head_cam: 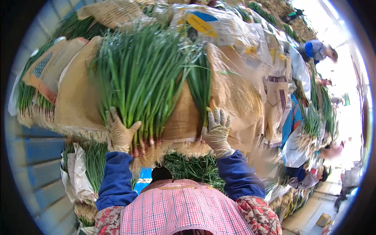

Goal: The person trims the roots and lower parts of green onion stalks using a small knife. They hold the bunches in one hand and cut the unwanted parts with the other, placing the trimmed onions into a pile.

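Long green onions (141, 79) lie in a thick layer on brown woven sacking (183, 114), leaves away from me and reddish bulbs with roots towards me. My left hand (121, 130), in a pale thin glove, rests on the near left side of this layer, thumb spread from the fingers. My right hand (218, 129), gloved alike, lies with fingers spread at the base of a narrower bunch of green onions (201, 79). Its fingertips are beside the stems and on the sacking. Neither hand is closed around a bunch.
Brown sacks (79, 88) flank the onions at left, and a crumpled sack (235, 91) at right. A white printed sack (223, 26) lies beyond. More green onions (194, 169) are below the sacking edge. Several people are at the right, one in a blue and grey top (315, 50).
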Tool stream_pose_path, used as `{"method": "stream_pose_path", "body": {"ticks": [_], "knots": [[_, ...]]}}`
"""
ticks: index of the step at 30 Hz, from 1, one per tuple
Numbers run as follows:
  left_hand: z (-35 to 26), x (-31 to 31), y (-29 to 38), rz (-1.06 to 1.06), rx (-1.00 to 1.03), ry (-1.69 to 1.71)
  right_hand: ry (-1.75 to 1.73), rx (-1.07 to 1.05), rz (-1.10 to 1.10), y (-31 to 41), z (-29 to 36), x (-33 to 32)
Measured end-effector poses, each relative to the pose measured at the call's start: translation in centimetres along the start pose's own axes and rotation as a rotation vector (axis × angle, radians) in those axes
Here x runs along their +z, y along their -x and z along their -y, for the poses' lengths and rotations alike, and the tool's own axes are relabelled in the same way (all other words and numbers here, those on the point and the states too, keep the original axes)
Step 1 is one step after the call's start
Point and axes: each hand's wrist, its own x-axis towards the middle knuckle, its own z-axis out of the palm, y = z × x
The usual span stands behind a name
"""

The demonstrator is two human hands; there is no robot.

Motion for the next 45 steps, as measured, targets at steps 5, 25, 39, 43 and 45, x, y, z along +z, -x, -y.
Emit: {"method": "stream_pose_path", "body": {"ticks": [5, 25, 39, 43, 45], "knots": [[1.8, 1.3, -0.3, -0.054, 0.124, 0.011, 0.096, 0.317, 0.402, -0.4, -12.5, 3.6], [-2.4, 0.7, 1.7, -0.197, -0.113, -0.224, 0.024, -0.075, 0.178, 8.0, -27.1, -2.8], [-6.1, -0.2, 1.9, -0.281, 0.202, 0.163, -0.033, 1.173, -0.485, 17.0, -49.6, -7.5], [-9.6, -0.5, 1.9, -0.301, 0.273, 0.219, -0.418, 0.806, -0.428, 16.9, -37.8, -2.5], [-11.6, -0.3, 2.5, -0.266, 0.295, 0.236, -0.155, 0.395, -0.13, 15.6, -28.5, 1.2]]}}
